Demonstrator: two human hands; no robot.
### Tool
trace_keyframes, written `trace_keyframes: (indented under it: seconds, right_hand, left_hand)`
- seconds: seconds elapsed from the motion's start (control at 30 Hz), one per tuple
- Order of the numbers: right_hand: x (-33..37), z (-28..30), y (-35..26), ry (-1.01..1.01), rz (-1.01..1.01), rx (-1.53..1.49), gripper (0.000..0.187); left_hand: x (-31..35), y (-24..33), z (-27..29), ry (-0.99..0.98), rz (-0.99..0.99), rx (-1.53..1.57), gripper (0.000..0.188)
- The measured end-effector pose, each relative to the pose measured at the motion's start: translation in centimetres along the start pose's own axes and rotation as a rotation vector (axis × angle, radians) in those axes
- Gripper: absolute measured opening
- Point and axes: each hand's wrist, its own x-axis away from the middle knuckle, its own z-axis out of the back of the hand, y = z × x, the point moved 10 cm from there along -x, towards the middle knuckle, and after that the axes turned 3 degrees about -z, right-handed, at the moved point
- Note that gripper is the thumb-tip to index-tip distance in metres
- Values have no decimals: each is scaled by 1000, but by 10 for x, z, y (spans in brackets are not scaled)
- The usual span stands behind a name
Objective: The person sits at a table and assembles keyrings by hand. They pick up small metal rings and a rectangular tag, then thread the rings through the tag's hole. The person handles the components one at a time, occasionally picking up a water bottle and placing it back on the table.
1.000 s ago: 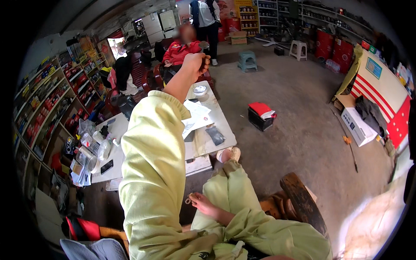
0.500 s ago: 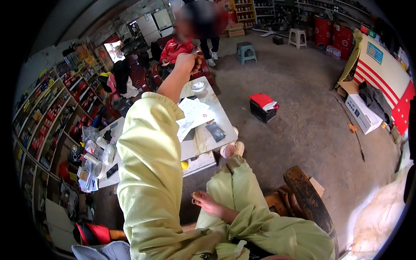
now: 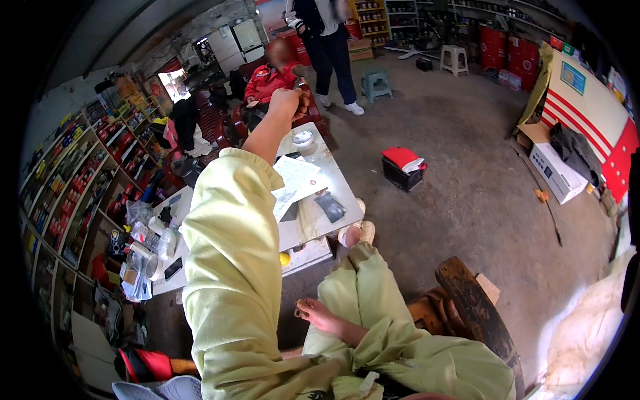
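At upper centre, the left hand (image 3: 287, 104) has curled fingers, contents unclear; at lower centre, the right hand (image 3: 321, 316) pinches a small ring (image 3: 298, 312).

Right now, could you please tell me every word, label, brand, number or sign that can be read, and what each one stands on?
I can quote no text with confidence.
Papers: print too small to read.
White box: small dark marks, too small.
Blue sign: too blurred.
Red drums: markings too small and blurred.
Packages on the left shelves: labels too small.
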Motion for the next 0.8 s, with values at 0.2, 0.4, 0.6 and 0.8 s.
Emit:
trace_keyframes:
  seconds: [0.2,0.4,0.6,0.8]
  right_hand:
    - [-2,2,3,8,-3,-17,11]
    - [-1,0,-1,-12,0,-18,13]
    - [6,-5,-7,25,-3,-30,15]
    - [3,-3,-1,-14,25,-44,15]
  left_hand:
    - [0,-4,-2,30,20,-16,24]
    - [-3,-15,-6,16,23,-15,25]
    - [-1,-22,-14,2,47,-21,26]
    - [-7,-29,-17,-16,53,-3,26]
